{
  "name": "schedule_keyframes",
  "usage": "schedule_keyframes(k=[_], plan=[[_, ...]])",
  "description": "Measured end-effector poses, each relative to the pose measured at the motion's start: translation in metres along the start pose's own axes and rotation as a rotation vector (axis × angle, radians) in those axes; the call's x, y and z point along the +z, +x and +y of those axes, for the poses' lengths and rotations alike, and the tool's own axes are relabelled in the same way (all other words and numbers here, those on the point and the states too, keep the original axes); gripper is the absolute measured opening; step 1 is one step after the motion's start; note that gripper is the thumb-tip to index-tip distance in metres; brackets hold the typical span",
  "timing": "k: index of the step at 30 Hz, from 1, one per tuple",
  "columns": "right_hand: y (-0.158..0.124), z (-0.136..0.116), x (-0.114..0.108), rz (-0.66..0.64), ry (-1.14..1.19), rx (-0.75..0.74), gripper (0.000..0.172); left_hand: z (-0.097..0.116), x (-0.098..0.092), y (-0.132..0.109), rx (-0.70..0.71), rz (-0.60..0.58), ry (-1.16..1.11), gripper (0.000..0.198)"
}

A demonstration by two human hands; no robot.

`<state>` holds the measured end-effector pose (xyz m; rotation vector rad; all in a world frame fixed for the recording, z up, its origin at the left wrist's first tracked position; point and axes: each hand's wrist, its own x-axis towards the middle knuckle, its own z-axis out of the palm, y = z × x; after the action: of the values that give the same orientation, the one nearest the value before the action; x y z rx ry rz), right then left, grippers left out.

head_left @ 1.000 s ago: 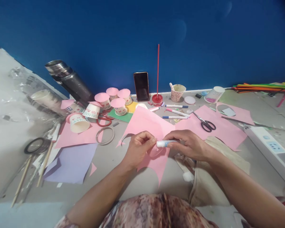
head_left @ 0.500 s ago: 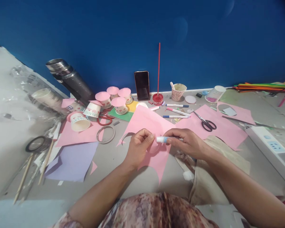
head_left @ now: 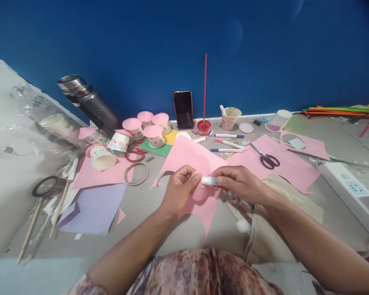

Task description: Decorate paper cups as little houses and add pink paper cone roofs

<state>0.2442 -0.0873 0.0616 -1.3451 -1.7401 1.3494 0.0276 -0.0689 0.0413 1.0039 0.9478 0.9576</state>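
Note:
My right hand grips a small white glue stick, held level with its white end pointing left. My left hand is curled, thumb and fingers pinching a small round pink paper piece right at the glue stick's end. Both hands hover over a large pink paper sheet with curved cut-outs, lying on the grey table.
Paper cups with pink tops stand at the back left, beside a metal flask. A phone, a red stick in a pot, markers, black scissors, a tape ring and a lilac sheet lie around.
The glue stick and my right hand have shifted slightly left, closing the gap to my left hand's fingers. The view has risen a little.

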Motion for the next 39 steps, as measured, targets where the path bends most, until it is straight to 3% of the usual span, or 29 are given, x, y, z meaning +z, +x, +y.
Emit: schedule_keyframes(k=[9, 23, 28, 34, 39], plan=[[0.001, 0.000, -0.001, 0.046, -0.034, -0.013, 0.035, 0.004, -0.001, 0.002, -0.119, -0.088, -0.154, 0.044], [-0.001, -0.005, 0.004, 0.058, -0.031, -0.017, 0.033, 0.002, -0.002, 0.003, -0.165, -0.070, -0.197, 0.047], [0.002, 0.002, 0.003, 0.113, 0.118, -0.018, 0.039, 0.003, -0.001, 0.001, -0.183, -0.083, -0.181, 0.049], [0.010, 0.016, -0.001, 0.215, 0.563, 0.031, 0.044, 0.009, 0.004, 0.001, -0.236, -0.104, -0.279, 0.046], [0.014, 0.017, 0.002, 0.164, 0.526, 0.120, 0.049, 0.010, 0.006, 0.001, -0.290, -0.119, -0.317, 0.042]])
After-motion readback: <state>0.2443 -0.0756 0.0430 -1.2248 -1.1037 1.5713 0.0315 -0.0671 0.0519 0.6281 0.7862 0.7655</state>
